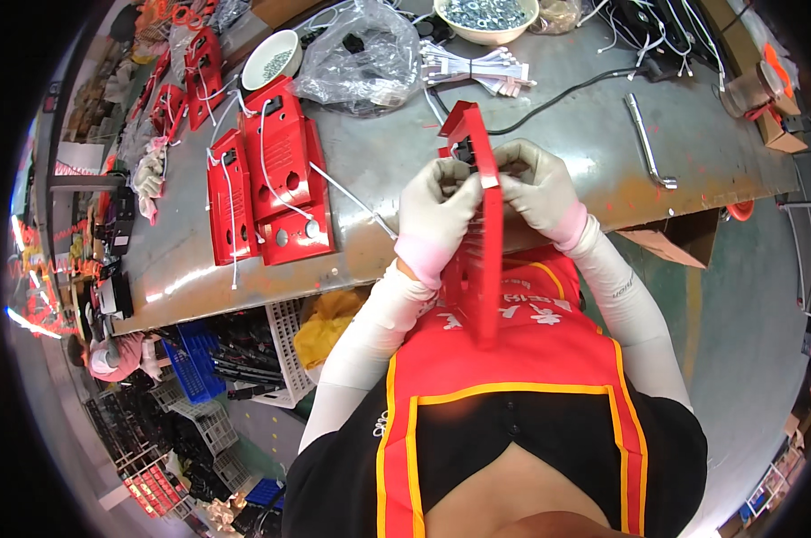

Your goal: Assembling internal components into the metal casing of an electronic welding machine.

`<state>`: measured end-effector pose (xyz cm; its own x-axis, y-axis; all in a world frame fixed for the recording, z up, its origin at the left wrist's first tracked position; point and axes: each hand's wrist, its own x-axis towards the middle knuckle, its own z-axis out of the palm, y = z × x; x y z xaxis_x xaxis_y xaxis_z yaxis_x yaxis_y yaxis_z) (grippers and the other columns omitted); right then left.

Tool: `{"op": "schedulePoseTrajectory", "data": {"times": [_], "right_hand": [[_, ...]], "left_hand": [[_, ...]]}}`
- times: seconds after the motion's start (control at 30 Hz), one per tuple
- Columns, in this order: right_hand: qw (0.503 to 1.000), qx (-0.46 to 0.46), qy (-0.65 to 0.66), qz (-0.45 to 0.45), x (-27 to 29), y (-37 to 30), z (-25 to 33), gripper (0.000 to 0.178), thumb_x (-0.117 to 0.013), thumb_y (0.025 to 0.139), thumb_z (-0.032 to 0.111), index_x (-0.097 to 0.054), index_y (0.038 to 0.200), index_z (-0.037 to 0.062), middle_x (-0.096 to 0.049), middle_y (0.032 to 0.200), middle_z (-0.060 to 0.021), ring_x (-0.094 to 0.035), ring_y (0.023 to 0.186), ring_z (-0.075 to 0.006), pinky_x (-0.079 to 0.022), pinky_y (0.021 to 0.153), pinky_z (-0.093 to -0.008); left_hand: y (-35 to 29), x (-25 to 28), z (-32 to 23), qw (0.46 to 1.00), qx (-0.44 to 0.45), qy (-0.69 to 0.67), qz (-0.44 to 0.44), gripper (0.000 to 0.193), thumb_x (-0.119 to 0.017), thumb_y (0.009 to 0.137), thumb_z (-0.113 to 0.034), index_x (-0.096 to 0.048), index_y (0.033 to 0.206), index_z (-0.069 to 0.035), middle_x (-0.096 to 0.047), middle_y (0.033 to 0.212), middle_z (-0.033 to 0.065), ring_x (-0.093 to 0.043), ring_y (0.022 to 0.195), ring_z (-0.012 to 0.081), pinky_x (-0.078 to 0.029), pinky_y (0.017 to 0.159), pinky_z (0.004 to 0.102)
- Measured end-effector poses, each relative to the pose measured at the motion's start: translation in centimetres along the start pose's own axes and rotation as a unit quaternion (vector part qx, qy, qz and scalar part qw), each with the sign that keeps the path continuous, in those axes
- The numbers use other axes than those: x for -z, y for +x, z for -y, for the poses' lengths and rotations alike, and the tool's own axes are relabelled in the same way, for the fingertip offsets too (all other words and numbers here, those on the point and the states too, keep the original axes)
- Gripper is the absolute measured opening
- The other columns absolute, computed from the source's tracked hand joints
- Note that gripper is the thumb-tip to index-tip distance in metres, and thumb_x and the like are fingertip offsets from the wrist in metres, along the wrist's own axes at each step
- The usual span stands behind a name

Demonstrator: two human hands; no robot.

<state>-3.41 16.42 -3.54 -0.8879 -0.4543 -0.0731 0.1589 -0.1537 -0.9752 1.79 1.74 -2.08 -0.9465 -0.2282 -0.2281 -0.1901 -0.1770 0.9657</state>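
A red sheet-metal panel stands on edge in front of my chest, its narrow side toward me. My left hand, in a white glove with a pink cuff, is closed at the panel's left face, beside a small black fitting near its upper end. On the other face, my right hand has its fingers bent against the panel, gripping it; the fingertips are partly hidden. Left of my hands, several similar red panels with black fittings and white cables lie on the metal table.
A white bowl of small hardware, a clear plastic bag, a bowl of nuts and bundled white cables sit along the back. A wrench lies at right. A cardboard box is below the table's front edge.
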Motion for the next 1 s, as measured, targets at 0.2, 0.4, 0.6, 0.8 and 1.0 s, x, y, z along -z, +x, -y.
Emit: {"op": "schedulePoseTrajectory", "data": {"times": [0.2, 0.4, 0.6, 0.8, 1.0], "right_hand": [[0.976, 0.091, -0.196, 0.033, -2.7, 1.8, 2.3, 0.016, -0.065, 0.085, 0.005, -0.063, 0.1, -0.0005, -0.067, 0.09, -0.0058, -0.064, 0.076, -0.0122, -0.053, 0.07, -0.0253], [0.991, 0.018, -0.124, 0.037, -1.8, 0.8, 2.0, 0.025, -0.062, 0.089, 0.006, -0.06, 0.113, -0.0024, -0.067, 0.097, -0.0059, -0.063, 0.088, -0.0114, -0.053, 0.077, -0.0252], [0.998, -0.004, -0.034, -0.061, 1.8, -1.6, 1.0, 0.031, -0.065, 0.089, 0.006, -0.059, 0.118, -0.0035, -0.066, 0.104, -0.0071, -0.062, 0.092, -0.0107, -0.051, 0.083, -0.0247], [0.989, -0.021, -0.027, -0.146, 4.0, -3.3, -0.7, 0.02, -0.066, 0.087, 0.005, -0.06, 0.106, -0.0029, -0.066, 0.096, -0.0058, -0.062, 0.084, -0.0091, -0.053, 0.075, -0.0236], [0.992, -0.033, -0.004, -0.123, 5.3, -4.0, -0.9, 0.018, -0.065, 0.088, 0.005, -0.06, 0.104, -0.0017, -0.066, 0.093, -0.0049, -0.062, 0.081, -0.0084, -0.052, 0.074, -0.0229]], "left_hand": [[-0.4, 3.0, -1.6, 0.988, 0.041, -0.145, 0.04, 0.021, -0.069, 0.083, -0.005, -0.06, 0.101, 0.0, -0.064, 0.087, 0.0035, -0.06, 0.074, 0.0082, -0.05, 0.066, 0.0224], [-0.2, 1.0, -0.1, 0.99, 0.016, -0.135, -0.024, 0.019, -0.069, 0.084, -0.009, -0.058, 0.096, 0.0, -0.063, 0.084, 0.0033, -0.058, 0.073, 0.007, -0.049, 0.064, 0.022], [0.7, -2.3, 0.4, 0.998, -0.03, 0.047, 0.003, 0.023, -0.072, 0.081, -0.013, -0.058, 0.092, 0.002, -0.062, 0.078, 0.0027, -0.056, 0.068, 0.006, -0.048, 0.062, 0.0215], [1.3, -4.5, 1.7, 0.974, -0.084, 0.209, 0.023, 0.023, -0.07, 0.078, -0.019, -0.057, 0.085, -0.001, -0.062, 0.071, 0.0074, -0.06, 0.063, 0.015, -0.051, 0.062, 0.0288], [0.2, -5.0, 1.6, 0.97, -0.086, 0.22, 0.062, 0.025, -0.071, 0.076, -0.019, -0.058, 0.087, -0.001, -0.061, 0.075, 0.0072, -0.059, 0.061, 0.0172, -0.05, 0.061, 0.0303]]}}
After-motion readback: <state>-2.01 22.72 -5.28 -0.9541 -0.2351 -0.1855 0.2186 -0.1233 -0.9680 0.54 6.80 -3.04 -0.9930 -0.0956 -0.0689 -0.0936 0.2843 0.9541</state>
